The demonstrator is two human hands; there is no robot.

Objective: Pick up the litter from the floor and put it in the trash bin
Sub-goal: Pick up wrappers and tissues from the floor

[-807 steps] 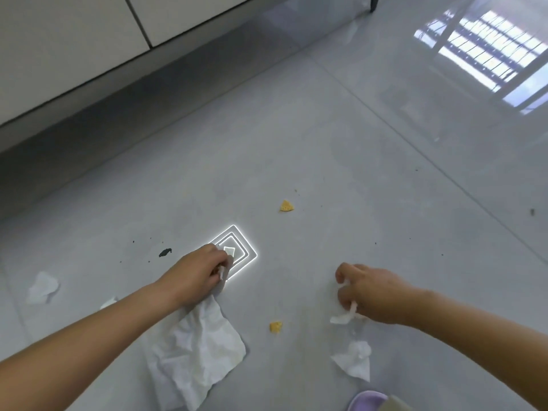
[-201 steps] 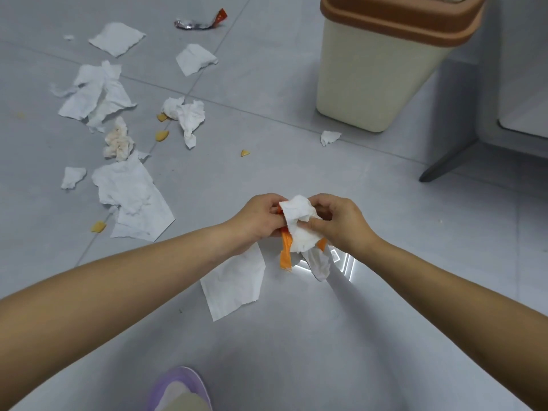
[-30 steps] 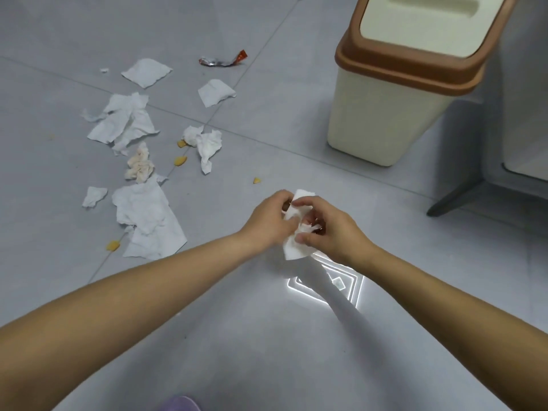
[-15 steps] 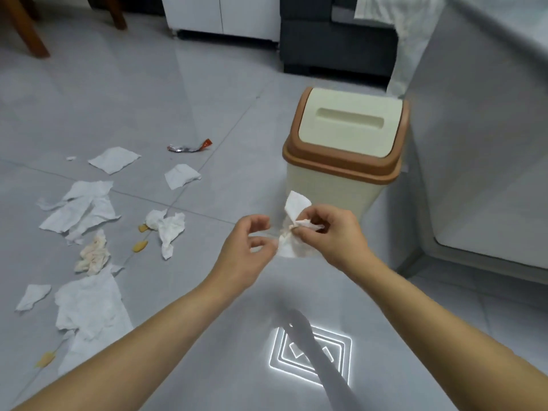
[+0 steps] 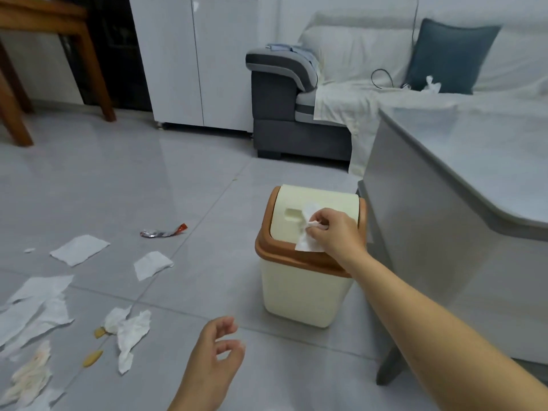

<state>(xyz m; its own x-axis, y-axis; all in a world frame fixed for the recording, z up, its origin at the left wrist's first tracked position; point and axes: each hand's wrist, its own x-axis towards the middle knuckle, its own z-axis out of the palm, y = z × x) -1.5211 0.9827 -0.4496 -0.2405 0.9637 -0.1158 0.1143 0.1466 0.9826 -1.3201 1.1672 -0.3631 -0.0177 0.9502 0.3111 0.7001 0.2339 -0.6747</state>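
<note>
The crumpled tissue (image 5: 308, 232), gripped by both hands half a second ago, has been carried over the trash bin (image 5: 302, 289) and is pinched in the right hand (image 5: 335, 229) against the cream swing lid (image 5: 318, 203). The left hand (image 5: 218, 357) is held low, empty, fingers loosely curled. Paper scraps (image 5: 79, 249) are scattered across the floor (image 5: 118, 179).

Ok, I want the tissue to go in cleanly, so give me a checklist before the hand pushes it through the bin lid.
1. Right hand grips crumpled tissue: ok.
2. Tissue held over the trash bin lid: ok.
3. Swing lid open: not ok, it looks shut.
4. Left hand empty, free to help: ok.
5. Room inside bin: cannot tell.
6. Floor litter finished: not ok, foil wrapper and paper scraps remain.
</note>
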